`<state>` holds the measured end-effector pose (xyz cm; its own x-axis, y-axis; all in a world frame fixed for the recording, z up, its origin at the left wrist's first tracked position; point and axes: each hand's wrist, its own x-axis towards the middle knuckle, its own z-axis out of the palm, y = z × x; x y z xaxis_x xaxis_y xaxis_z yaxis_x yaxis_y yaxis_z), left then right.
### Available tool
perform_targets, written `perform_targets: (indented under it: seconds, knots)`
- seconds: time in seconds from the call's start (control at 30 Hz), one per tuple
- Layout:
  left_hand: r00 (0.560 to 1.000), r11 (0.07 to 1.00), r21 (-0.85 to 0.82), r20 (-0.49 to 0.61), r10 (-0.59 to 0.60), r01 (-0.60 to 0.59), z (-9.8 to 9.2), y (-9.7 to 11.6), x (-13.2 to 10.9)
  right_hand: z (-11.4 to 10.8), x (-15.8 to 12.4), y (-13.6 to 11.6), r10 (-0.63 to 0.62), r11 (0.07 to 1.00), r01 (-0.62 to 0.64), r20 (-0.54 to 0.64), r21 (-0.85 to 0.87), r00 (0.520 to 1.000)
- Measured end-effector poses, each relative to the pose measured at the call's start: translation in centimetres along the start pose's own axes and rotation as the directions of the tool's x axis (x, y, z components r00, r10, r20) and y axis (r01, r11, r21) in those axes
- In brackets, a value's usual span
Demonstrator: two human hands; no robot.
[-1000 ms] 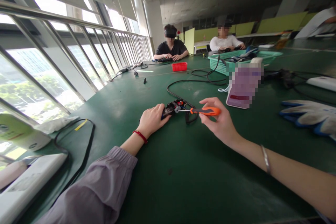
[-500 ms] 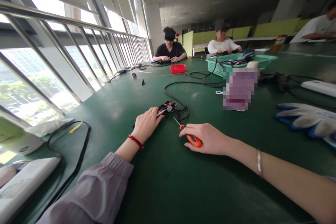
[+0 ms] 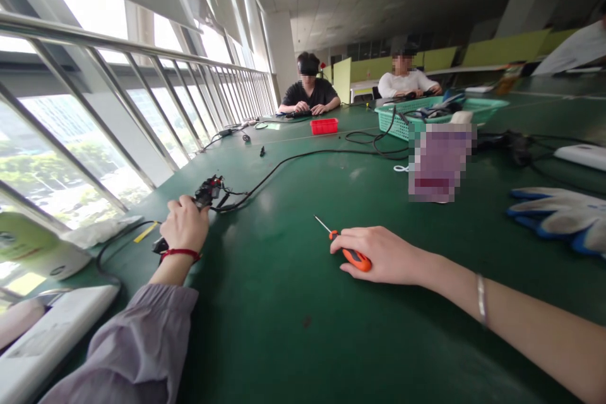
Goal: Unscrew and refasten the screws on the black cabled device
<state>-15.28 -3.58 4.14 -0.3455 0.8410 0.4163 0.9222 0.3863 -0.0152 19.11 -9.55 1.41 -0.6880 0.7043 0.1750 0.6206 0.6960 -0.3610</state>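
Note:
On the left part of the green table (image 3: 284, 309), my left hand (image 3: 184, 227) is closed round a black corded device (image 3: 208, 191). Its far end is opened up, with wires and small red parts showing; my palm hides most of the body. A black cord (image 3: 293, 156) runs from it to the right across the tabletop. My right hand (image 3: 386, 255) grips a screwdriver (image 3: 358, 259) with an orange and black handle, low over the table. The screwdriver's thin metal tip points forward and left, touching nothing that I can make out.
Farther back are a red basket (image 3: 324, 126) and a green basket (image 3: 392, 123) holding tools. Blue-white gloves (image 3: 563, 211) lie right, near a pixelated purple object (image 3: 438, 164). A white box-like object (image 3: 57, 334) and a green bottle (image 3: 38, 246) stand left. Other people sit beyond.
My left hand has moved left with the black device, drawing its cord out straighter. The small light-coloured piece at its fingers no longer shows. My right hand stays on the screwdriver.

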Motion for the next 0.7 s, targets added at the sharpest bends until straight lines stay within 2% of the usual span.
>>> perform_targets:
  seconds: [0.1,0.3,0.5,0.6,0.7]
  knots:
    - [0.997,1.000,0.014,-0.071,0.003,-0.002,-0.1,-0.9,0.1,0.0,0.0,0.1,0.010,1.000,-0.010,0.003,0.008,1.000]
    - [1.000,0.999,0.050,0.002,0.003,-0.003,1.5,-1.5,1.0,-0.1,-0.1,0.2,0.035,0.999,-0.037,0.061,0.026,0.998]
    - [1.000,0.998,0.060,-0.023,0.018,-0.016,1.9,-1.5,1.1,-0.2,0.0,0.1,0.052,0.998,-0.054,0.074,0.028,0.996]
    - [0.994,0.997,0.070,-0.107,0.021,-0.013,2.1,-1.5,1.1,-0.3,-0.1,0.1,0.047,0.998,-0.049,0.074,0.029,0.996]
    - [0.964,0.997,0.077,-0.261,0.044,-0.025,2.2,-1.5,1.2,-0.3,-0.1,0.0,0.049,0.998,-0.052,0.077,0.032,0.996]
